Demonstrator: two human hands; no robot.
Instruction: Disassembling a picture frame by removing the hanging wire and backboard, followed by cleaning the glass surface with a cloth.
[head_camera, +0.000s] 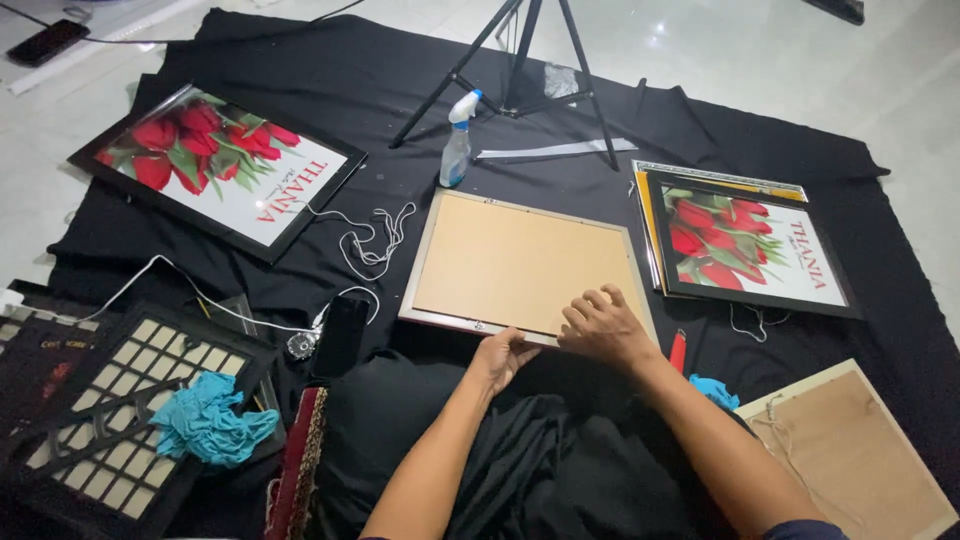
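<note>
head view, looking down on a black cloth (380, 90) spread over a pale tiled floor (760, 60). a picture frame (515, 265) lies face down near the middle of the cloth, its tan backing board upward, its near edge toward the person. the left hand (503, 357) grips that near edge at about its middle, fingers curled under the rim and thumb on top. the right hand (603, 325) rests just beside it on the near right part of the backing, palm down, fingers bent and loosely spread, holding nothing.

a spray bottle (457, 145) with a blue and white head stands upright just beyond the frame's far left corner, beside the legs of a black tripod (520, 70). toward the cloth's far left corner lies a framed flower print (220, 165), red blooms on white, face up; a white cord (375, 235) lies coiled between it and the central frame. a second flower print (755, 245) rests face up near the right edge, on top of other flat sheets. at the near right corner lies another face-down frame (850, 450) with a brown back. a crumpled blue rag (208, 420) sits on a dark lattice panel (110, 420) at the near left. a red-handled tool (679, 350) lies just right of the right wrist, partly hidden.
</note>
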